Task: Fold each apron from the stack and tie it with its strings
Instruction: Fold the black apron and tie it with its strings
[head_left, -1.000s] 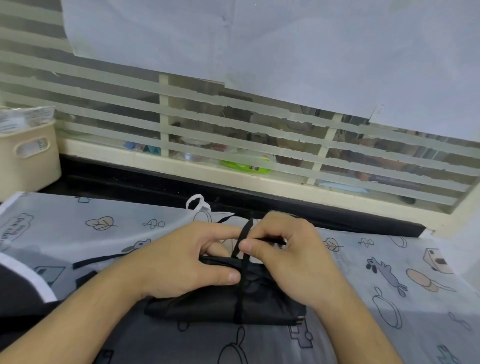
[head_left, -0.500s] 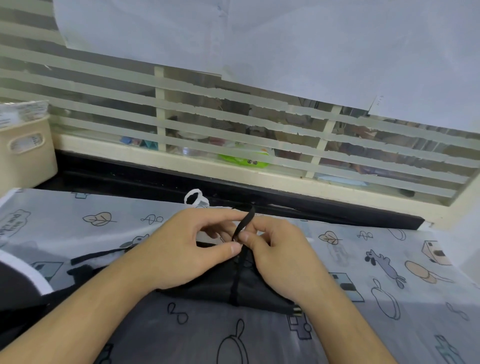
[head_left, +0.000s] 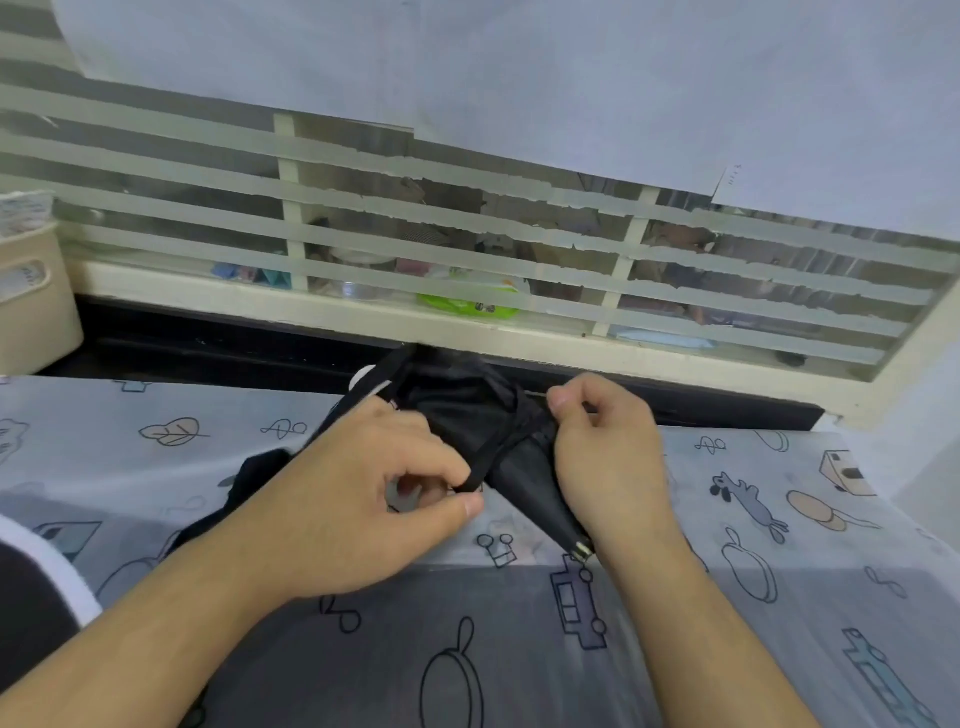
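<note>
A person is working at a bench (head_left: 779, 649) draped with a pale printed covering showing leaves, pans, toy cars and mice. Both hands are set apart from each other, each clamped on a string end of a folded black apron (head_left: 467, 410), which is sitting at the far middle of the bench, just before a dark ledge under a slatted window (head_left: 467, 244).

The left hand (head_left: 363, 499) is pinching a flat black string (head_left: 483, 467) between thumb and forefinger and is drawing it toward the person. The right hand (head_left: 608, 457) is pinching the other string end near the top of the bundle, fingers curled in; that end itself is mostly hidden by the fingertips. The opposing pull seems meant to cinch a knot against the bundle, so the folds are kept from springing open.

The apron is being lifted or tilted rather than lying flat, with its narrow near end pointing toward the person and a small metal fitting (head_left: 582, 548) showing beside the right wrist. Tilting it probably gives the strings room to cross and tighten.

Another length of black strap (head_left: 244, 483) is trailing left under the left forearm. A cream storage basket (head_left: 31, 291) is standing at the far left edge.
</note>
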